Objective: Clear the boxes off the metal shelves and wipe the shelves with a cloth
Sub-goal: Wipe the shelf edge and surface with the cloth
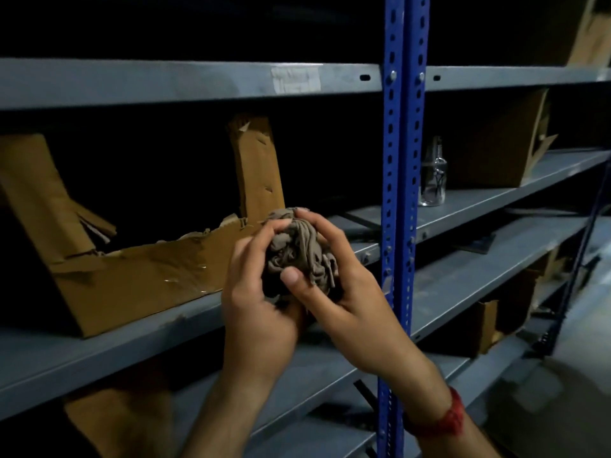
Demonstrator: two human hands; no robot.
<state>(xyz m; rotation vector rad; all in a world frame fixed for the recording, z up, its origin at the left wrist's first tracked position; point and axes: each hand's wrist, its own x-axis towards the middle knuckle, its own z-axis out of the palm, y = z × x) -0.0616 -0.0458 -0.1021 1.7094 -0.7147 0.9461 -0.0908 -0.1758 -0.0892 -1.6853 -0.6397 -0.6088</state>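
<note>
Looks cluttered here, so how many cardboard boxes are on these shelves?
5: torn box left, mid-right box, top-right box, lower-left box, lower-right box; darkness may hide more.

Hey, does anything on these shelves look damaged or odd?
Yes. The open cardboard box on the left shelf is torn along its front edge, flaps ragged. A lone glass bottle stands right of the blue upright.

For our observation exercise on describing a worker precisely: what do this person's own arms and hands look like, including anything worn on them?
The left hand and right hand are ungloved, with no rings visible. No sleeves show on either forearm. A red thread band circles the right wrist. The left wrist carries nothing.
</note>
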